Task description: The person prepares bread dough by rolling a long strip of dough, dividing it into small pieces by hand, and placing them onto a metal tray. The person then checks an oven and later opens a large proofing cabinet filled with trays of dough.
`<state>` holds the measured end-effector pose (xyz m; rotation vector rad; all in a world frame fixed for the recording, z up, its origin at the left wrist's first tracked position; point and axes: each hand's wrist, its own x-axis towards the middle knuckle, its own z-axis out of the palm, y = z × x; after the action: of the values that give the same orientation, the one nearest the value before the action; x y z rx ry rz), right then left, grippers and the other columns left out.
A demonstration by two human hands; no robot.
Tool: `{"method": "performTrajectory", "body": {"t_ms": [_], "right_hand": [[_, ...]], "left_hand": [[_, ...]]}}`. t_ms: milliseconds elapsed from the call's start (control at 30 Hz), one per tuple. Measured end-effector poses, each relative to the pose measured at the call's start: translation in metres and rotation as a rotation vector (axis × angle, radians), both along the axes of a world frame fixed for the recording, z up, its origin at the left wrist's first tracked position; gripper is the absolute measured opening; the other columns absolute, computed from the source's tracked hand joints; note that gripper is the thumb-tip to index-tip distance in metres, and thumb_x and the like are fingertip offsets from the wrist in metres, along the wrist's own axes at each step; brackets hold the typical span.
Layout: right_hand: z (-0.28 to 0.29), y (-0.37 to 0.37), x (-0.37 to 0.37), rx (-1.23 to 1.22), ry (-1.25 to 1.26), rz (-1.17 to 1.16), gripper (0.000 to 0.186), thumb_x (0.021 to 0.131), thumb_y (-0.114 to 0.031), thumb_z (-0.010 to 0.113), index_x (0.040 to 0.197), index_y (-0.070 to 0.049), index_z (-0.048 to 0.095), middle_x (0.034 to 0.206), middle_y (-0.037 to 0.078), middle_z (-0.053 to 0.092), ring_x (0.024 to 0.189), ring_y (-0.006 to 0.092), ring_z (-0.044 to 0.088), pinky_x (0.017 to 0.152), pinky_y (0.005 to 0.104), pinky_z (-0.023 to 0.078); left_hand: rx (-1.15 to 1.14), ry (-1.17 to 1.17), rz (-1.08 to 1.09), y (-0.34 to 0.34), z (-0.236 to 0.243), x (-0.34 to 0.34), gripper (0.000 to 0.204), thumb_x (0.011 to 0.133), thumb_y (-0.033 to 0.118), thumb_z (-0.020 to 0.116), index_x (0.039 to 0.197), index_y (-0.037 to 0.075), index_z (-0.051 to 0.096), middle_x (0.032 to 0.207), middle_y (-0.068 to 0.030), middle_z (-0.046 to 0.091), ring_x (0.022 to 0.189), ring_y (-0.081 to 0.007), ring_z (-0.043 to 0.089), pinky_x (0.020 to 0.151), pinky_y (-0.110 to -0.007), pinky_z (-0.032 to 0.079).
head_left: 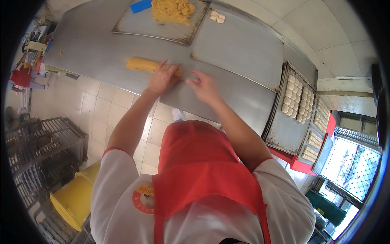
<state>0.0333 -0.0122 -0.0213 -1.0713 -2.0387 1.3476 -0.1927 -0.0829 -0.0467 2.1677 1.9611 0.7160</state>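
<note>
A long roll of yellow dough [138, 64] lies on the steel table [89, 44]. My left hand [163, 78] is on the roll's right end, fingers curved over it. Just right of that end, my right hand [203, 87] hovers low over the table with fingers partly curled round a small greyish thing, too blurred to name. Farther back, a big lump of yellow dough [172, 11] and a blue flat block [141, 5] sit on a metal tray [126, 29].
Small pale dough pieces [217, 16] sit on another metal sheet [239, 49]. Trays of dough balls [291, 97] stand at the right. Left are racks [44, 138], a yellow bin [71, 203] and a person in red [22, 79].
</note>
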Motion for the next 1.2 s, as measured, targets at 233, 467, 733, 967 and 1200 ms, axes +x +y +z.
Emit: {"method": "performTrajectory", "body": {"t_ms": [233, 467, 733, 967, 1200], "right_hand": [[-0.008, 0.003, -0.081, -0.018, -0.134, -0.146, 0.035, 0.086, -0.022, 0.081, 0.114, -0.003, 0.074, 0.1, 0.018, 0.077, 0.09, 0.0337, 0.075, 0.083, 0.0416, 0.06], [-0.018, 0.015, -0.066, -0.233, 0.034, -0.24, 0.025, 0.091, -0.013, 0.076, 0.114, -0.003, 0.074, 0.098, 0.012, 0.076, 0.087, 0.0197, 0.073, 0.081, 0.0329, 0.058], [0.057, 0.1, -0.029, -0.366, 0.205, 0.089, 0.036, 0.096, -0.007, 0.065, 0.132, -0.006, 0.065, 0.123, 0.012, 0.066, 0.11, 0.0207, 0.066, 0.092, 0.0355, 0.055], [-0.008, 0.327, -0.053, 0.598, -0.389, -0.152, 0.025, 0.092, -0.018, 0.071, 0.116, -0.009, 0.073, 0.112, 0.017, 0.069, 0.104, 0.0364, 0.067, 0.1, 0.0506, 0.048], [0.043, 0.242, 0.003, 0.118, -0.118, -0.117, 0.023, 0.094, -0.029, 0.078, 0.104, -0.008, 0.076, 0.088, 0.008, 0.074, 0.076, 0.0253, 0.069, 0.074, 0.0376, 0.055]], "left_hand": [[0.102, -0.083, 0.088, -0.004, 0.014, -0.013, 0.054, 0.079, 0.029, 0.085, 0.129, 0.016, 0.067, 0.114, 0.0001, 0.071, 0.118, -0.0217, 0.066, 0.128, -0.062, 0.017], [0.096, 0.117, 0.024, 0.0, 0.004, -0.024, 0.064, 0.074, 0.043, 0.089, 0.127, 0.015, 0.069, 0.128, -0.0017, 0.068, 0.126, -0.0221, 0.063, 0.128, -0.065, 0.014], [-0.263, -1.038, 0.196, 0.032, 0.054, 0.035, 0.042, 0.108, 0.013, 0.062, 0.146, -0.003, 0.054, 0.129, -0.0142, 0.069, 0.101, -0.0185, 0.073, 0.086, -0.029, 0.059], [-0.247, -1.938, 0.494, 0.057, 0.06, 0.07, 0.023, 0.109, 0.017, 0.061, 0.125, 0.001, 0.064, 0.125, -0.0092, 0.067, 0.102, -0.0203, 0.072, 0.093, -0.036, 0.057], [-0.258, -2.158, 0.393, 0.014, 0.051, 0.065, 0.021, 0.11, 0.021, 0.058, 0.121, 0.004, 0.063, 0.125, -0.0123, 0.067, 0.107, -0.0236, 0.071, 0.095, -0.036, 0.059]]}}
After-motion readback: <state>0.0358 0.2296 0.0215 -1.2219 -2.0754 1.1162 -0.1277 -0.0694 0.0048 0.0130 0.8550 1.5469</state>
